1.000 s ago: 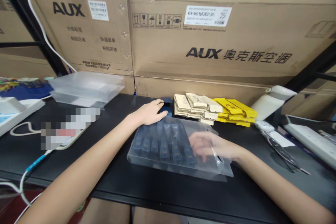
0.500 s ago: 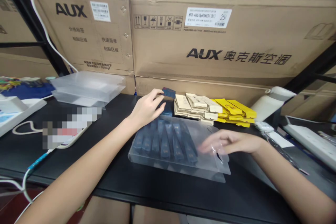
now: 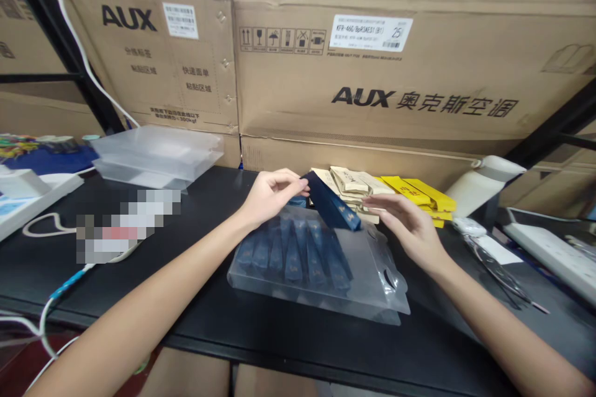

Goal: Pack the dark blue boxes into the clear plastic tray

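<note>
Pinched in my left hand [image 3: 279, 194] is a dark blue packet [image 3: 334, 201], held by its far-left end and slanting down to the right above the clear bag. My right hand [image 3: 412, 226] is beside the packet's lower end with its fingers apart, holding nothing. Below both hands lies a clear plastic bag [image 3: 372, 279] with handle cut-outs at its right end. Several blue packets [image 3: 293, 248] stand in a row inside it. Part of another blue packet [image 3: 298, 201] shows under my left hand.
Beige packets [image 3: 349, 178] and yellow packets [image 3: 419, 195] are stacked behind the bag. A white bottle [image 3: 484, 186] leans at the right near a power strip [image 3: 549, 254]. Clear plastic bags [image 3: 158, 152] and a phone [image 3: 130, 229] lie left. Cardboard boxes [image 3: 288, 74] stand behind.
My left hand has brought the blue packet rightward and nearer, over the bag. My right hand has risen from the bag's handle end toward the packet.
</note>
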Tool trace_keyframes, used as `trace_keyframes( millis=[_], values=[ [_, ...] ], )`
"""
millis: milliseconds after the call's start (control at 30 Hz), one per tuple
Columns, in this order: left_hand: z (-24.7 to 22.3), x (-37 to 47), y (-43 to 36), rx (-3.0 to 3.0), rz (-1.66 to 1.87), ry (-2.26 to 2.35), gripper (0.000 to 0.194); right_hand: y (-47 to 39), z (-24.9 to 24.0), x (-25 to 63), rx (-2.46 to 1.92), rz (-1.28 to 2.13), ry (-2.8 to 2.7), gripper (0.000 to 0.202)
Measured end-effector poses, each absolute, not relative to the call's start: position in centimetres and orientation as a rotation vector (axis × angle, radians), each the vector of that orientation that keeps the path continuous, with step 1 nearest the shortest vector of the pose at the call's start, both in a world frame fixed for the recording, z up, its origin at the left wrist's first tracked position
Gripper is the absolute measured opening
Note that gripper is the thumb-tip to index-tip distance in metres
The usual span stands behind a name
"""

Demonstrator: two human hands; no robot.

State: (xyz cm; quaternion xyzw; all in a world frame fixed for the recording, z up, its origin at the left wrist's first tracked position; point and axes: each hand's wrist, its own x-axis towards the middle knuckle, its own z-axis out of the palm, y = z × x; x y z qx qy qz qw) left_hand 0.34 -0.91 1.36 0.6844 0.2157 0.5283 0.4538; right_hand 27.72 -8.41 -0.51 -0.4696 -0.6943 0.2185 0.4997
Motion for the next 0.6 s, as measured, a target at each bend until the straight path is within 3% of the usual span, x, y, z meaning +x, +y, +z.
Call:
trace_keyframes(
  millis=[133,333,600],
  values=[
    [1.2,0.5,-1.1,1.579,1.029,0.456,0.031,-9.5,-0.4,26.8,-1.047,0.66,-1.915,0.05],
    [0.9,0.4,-0.9,1.668,0.894,0.494,0.026,-9.6,-0.5,26.6,-1.141,0.561,-1.917,0.034],
    [0.6,0.4,-1.0,1.842,0.735,0.573,0.025,-9.4,-0.7,26.0,-1.242,0.416,-1.77,0.038]
  ],
)
